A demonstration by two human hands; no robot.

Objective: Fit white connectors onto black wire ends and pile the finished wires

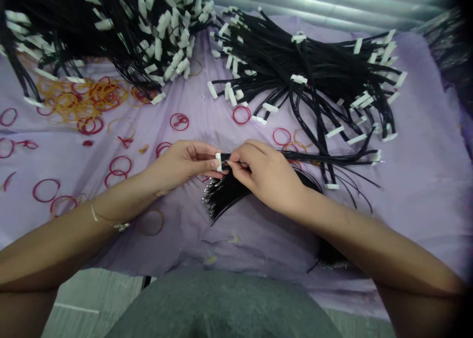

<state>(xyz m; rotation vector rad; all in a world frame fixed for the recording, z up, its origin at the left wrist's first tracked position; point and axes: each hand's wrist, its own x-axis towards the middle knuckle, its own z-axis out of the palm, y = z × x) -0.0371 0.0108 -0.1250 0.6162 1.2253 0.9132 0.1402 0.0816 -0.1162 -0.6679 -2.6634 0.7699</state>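
While the left hand (181,163) and the right hand (264,173) both pinch the white plug (219,161) on the black wires (314,156) over the purple cloth (221,229), lining up seems under way, and next needs a steady grip.

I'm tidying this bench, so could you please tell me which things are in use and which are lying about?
In use: white connector in left hand; black wires in right hand; wire bundle beneath.
Lying about: rubber bands; wire piles.

left hand (185,164): bare, thin wrist bracelet (108,221) | right hand (266,175): bare | torso: grey garment (221,306)
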